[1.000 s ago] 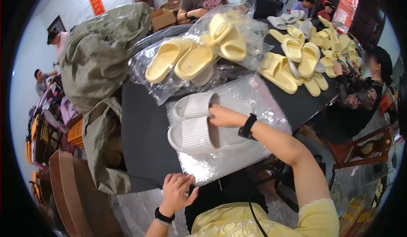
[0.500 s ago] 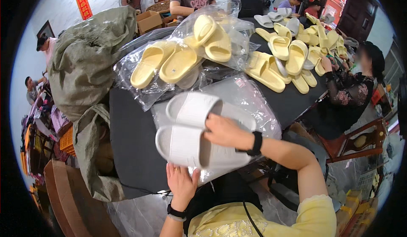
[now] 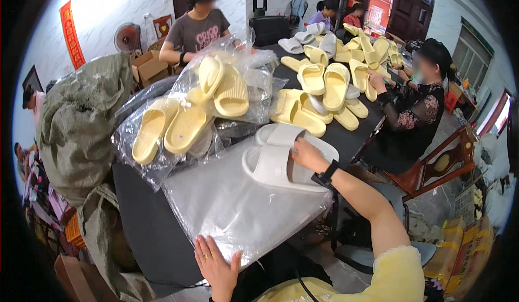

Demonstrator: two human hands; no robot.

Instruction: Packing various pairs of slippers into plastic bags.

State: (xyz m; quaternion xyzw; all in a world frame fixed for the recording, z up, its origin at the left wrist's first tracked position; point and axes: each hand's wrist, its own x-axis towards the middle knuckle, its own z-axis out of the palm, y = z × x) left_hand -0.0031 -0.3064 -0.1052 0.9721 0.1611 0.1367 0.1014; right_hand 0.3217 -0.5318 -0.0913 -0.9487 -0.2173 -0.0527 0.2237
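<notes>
A pair of pale grey slippers (image 3: 266,164) lies side by side at the far right part of a stack of clear plastic bags (image 3: 216,199), toes pointing left. My right hand (image 3: 307,155) is closed on the inner edges of both, fingers partly hidden inside the openings. My left hand (image 3: 215,261) rests flat, fingers spread, on the near left corner of the bags. Beyond the bags lie yellow slippers (image 3: 186,126) in clear plastic wrapping.
Loose yellow slippers (image 3: 336,86) and grey ones cover the far right of the black table (image 3: 143,221). A person in black lace sleeves (image 3: 411,113) handles slippers at the right; another (image 3: 197,32) stands across. A large grey-green sack (image 3: 81,134) stands left, a wooden chair (image 3: 440,161) right.
The grey slippers, in my right hand, have moved right and away across the bags. My left hand has left the slippers' near side and lies on the bags' near corner. The view has shifted.
</notes>
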